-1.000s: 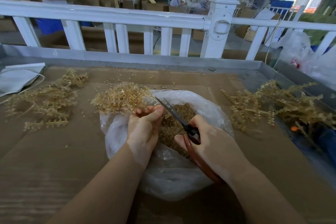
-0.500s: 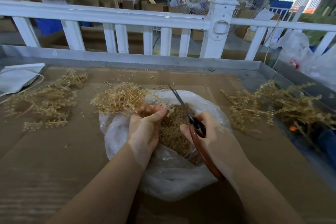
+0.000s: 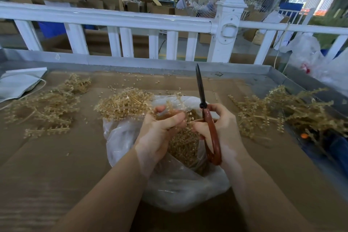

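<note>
The left hand (image 3: 158, 133) is holding 1 amber plastic sprue (image 3: 178, 100) directly above the plastic bag (image 3: 120, 137), with the fingers curled round its stem and the thumb pressing across it. The right hand (image 3: 222, 128) is gripping the scissors (image 3: 206, 117) just right of the sprue, fingers wrapped round the red handles. The blades are lying together and pointing up, away from the bag. Cut pieces (image 3: 182, 143) are lying inside the bag. A sprue heap (image 3: 124, 103) is touching the bag's far-left edge. A 2nd heap (image 3: 47, 107) is lying well left of the bag and a 3rd heap (image 3: 273, 111) right of it. The sprue is judged light, thin and springy, with brittle side tabs. Hold it by the central stem, close to the cut.
</note>
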`<state>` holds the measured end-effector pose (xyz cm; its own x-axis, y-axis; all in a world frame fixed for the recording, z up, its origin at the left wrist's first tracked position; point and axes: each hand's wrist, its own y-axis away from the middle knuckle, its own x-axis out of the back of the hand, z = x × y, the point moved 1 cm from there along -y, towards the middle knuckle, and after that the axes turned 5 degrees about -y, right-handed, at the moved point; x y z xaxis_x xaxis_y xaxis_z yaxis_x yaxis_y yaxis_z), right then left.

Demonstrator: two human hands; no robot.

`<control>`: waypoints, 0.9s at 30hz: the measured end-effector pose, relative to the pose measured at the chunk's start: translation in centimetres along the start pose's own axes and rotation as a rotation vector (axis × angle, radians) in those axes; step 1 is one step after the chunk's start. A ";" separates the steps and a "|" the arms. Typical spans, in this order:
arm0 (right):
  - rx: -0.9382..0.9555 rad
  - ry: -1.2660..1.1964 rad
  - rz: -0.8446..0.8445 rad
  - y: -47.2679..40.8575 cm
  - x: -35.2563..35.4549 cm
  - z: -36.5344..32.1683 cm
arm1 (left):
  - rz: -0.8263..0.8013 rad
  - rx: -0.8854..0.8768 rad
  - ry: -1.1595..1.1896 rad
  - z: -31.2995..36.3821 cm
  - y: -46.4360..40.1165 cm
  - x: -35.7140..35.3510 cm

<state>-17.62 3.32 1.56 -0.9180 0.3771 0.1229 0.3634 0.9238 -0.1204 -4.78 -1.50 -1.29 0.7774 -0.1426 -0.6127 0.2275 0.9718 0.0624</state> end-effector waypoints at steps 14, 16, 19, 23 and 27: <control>-0.049 -0.003 0.000 0.6 0.0 0.3 | 0.242 0.113 -0.210 0.3 0.2 -0.5; -0.091 -0.053 -0.013 0.7 0.0 0.2 | 0.254 0.066 -0.222 0.1 0.4 -0.2; -0.144 -0.065 -0.038 0.6 0.1 0.0 | 0.147 0.073 -0.158 0.2 0.5 -0.1; -0.173 -0.096 -0.055 0.4 0.1 -0.2 | -0.007 0.150 -0.189 0.2 0.5 0.3; -0.177 -0.069 -0.049 0.3 0.1 -0.3 | -0.073 0.193 -0.237 0.2 0.5 0.2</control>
<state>-17.52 3.65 1.79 -0.9417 0.3318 0.0555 0.3348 0.9404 0.0597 -4.36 -1.08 -1.25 0.8646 -0.2728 -0.4219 0.3775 0.9069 0.1871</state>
